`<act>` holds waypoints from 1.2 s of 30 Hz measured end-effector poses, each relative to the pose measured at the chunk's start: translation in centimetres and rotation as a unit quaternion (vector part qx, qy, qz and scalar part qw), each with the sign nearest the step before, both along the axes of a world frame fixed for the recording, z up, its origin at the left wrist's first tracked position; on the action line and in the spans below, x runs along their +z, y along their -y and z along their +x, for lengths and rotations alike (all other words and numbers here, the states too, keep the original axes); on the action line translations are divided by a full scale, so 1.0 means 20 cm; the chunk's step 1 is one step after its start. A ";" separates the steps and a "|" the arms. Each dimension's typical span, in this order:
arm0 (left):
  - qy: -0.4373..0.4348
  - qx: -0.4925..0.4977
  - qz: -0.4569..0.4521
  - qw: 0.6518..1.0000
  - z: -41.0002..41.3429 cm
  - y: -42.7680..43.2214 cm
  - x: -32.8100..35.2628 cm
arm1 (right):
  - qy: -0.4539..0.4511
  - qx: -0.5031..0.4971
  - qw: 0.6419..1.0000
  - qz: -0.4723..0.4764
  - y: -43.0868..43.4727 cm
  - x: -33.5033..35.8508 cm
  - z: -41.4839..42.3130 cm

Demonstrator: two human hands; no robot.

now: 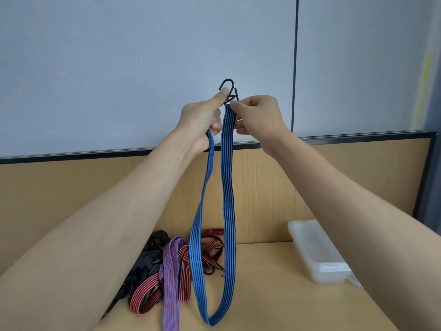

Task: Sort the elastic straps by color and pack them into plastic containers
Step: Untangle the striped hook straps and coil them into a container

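Note:
A blue elastic strap (228, 187) with black stripes hangs doubled in a long loop, its bottom bend just above the table. Both its black hook ends meet high up, in front of the wall. My left hand (202, 118) grips one end, thumb against the hook (226, 83). My right hand (259, 115) pinches the other end beside it. On the table below lie a purple-and-red strap (171, 271), red-and-black straps (148, 295) and black straps (148, 256) in a loose pile. A stack of clear plastic containers (317, 252) stands at the right, partly behind my right forearm.
The wooden table (274, 295) meets a wooden back panel (262, 187), with a pale wall board above it. A dark frame edge runs down the far right side.

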State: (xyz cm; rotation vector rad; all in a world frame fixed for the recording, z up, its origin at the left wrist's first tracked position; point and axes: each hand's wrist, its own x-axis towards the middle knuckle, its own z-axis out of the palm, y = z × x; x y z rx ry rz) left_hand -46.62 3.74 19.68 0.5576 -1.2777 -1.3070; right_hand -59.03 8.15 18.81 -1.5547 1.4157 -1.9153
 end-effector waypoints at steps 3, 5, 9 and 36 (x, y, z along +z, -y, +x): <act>0.061 0.054 -0.045 0.996 -0.01 0.01 -0.01 | 0.007 0.024 1.000 -0.002 -0.01 0.01 0.02; 0.070 0.059 -0.054 0.994 -0.02 -0.01 -0.01 | 0.009 0.032 0.999 -0.001 -0.01 0.01 0.04; 0.017 -0.020 -0.026 0.999 0.00 -0.03 0.01 | 0.002 0.015 1.000 -0.009 -0.01 0.01 0.05; -0.025 0.037 -0.051 0.998 -0.02 0.00 0.00 | 0.021 -0.018 1.000 -0.008 0.01 -0.03 0.02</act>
